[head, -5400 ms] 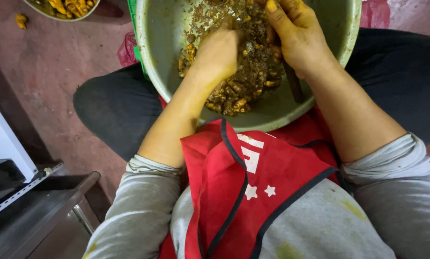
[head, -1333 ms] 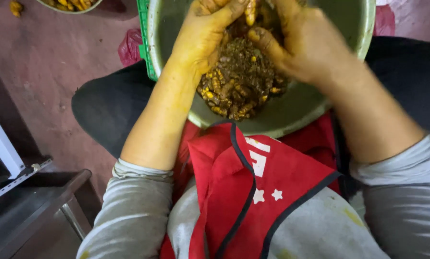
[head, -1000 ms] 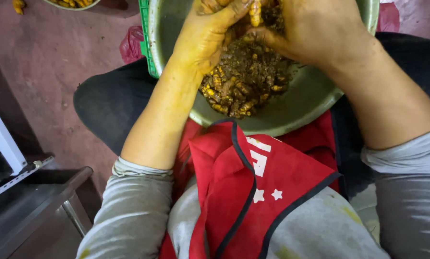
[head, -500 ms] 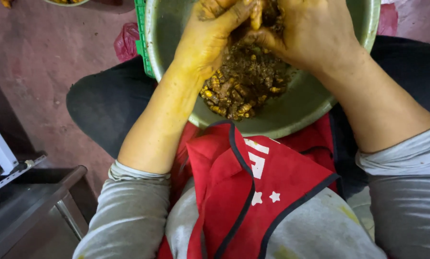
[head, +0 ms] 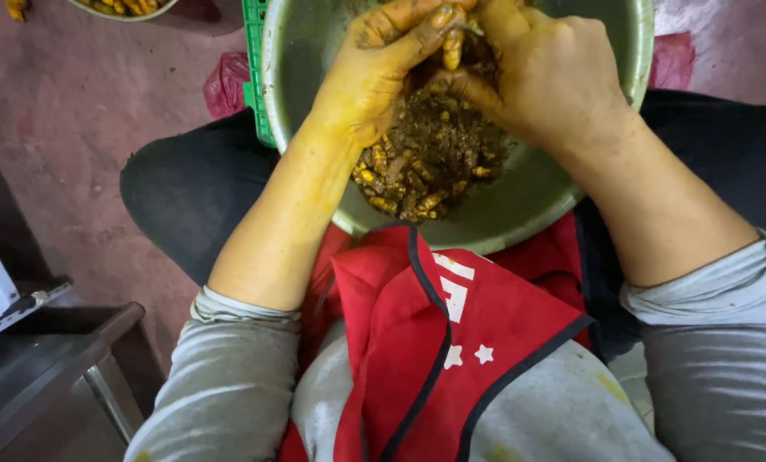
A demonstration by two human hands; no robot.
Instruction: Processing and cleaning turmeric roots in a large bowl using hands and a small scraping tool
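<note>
Together, both hands' fingers (head: 417, 38) clamp a yellow root (head: 453, 50) above the bowl (head: 520, 205).

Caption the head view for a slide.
Both hands, left hand and right hand, pinch a yellow root over a metal bowl of muddy roots.

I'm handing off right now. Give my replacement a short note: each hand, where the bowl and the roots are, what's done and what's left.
Left hand: stained yellow, fingers curled onto a small yellow root piece above the bowl.
Right hand: pinching the same piece from the other side; both hands meet over the pile.
Metal bowl: rests on the lap, against the red apron.
Pile of muddy yellow roots: heaped in the bowl's middle, mixed with brown dirt.
Done: one piece is out of the pile and in hand. A second bowl at top left holds yellow pieces.
Left: most of the pile looks unworked.
</note>
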